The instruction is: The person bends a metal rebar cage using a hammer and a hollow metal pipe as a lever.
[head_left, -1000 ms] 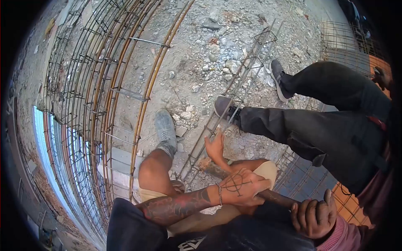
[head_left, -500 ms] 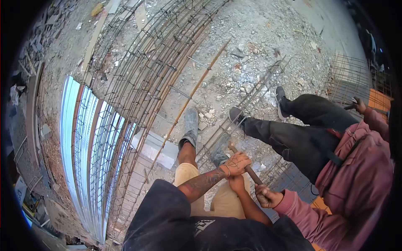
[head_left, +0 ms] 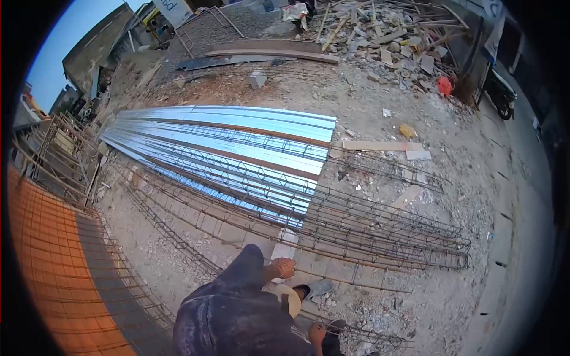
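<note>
My left hand [head_left: 285,267] is held in front of my body with the fingers curled in, above a pale block [head_left: 284,252] and the near rebar. Whether anything is inside it I cannot make out. Lower in the view, my right hand [head_left: 317,332] is also closed, beside a narrow rebar cage [head_left: 368,336]; what it grips, if anything, is hidden. A long rebar cage [head_left: 386,237] lies across the ground ahead, partly on shiny corrugated metal sheets [head_left: 237,121]. One loose rusty bar [head_left: 356,285] runs along its near side.
Rebar mesh stands over an orange panel [head_left: 53,255] at the left. Long boards [head_left: 267,54] and a rubble heap [head_left: 380,41] lie at the back. A loose plank [head_left: 380,146] rests beyond the cage. A paved strip [head_left: 504,237] runs along the right.
My view has swung left and up, toward the metal sheets and the yard. The wooden handle that my hands and a co-worker's hand were at has left view, along with the co-worker's pink sleeve.
</note>
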Demonstrator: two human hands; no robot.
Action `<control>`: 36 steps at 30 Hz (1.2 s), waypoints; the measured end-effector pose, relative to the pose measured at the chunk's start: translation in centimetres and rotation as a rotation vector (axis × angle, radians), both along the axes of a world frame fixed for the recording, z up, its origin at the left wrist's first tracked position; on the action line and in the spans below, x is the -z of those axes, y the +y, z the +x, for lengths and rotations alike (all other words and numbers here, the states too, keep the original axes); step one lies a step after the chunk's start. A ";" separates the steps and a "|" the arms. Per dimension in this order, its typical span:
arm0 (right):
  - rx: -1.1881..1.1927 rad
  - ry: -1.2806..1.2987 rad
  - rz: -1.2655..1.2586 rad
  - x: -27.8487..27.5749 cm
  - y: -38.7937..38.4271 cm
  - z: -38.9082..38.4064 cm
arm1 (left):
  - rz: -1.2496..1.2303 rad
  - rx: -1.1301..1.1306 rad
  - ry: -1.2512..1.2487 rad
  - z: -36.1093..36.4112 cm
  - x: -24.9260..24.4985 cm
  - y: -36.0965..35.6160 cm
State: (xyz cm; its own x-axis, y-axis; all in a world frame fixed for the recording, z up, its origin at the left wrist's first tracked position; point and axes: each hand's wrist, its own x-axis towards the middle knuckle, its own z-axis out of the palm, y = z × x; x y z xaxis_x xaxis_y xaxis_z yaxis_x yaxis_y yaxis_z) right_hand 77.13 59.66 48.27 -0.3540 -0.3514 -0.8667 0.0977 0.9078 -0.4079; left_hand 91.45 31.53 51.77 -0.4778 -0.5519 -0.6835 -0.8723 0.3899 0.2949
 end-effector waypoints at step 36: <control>1.006 0.125 -0.046 -4.1 6.9 -0.5 | -0.071 0.094 0.376 -23.8 1.1 -3.8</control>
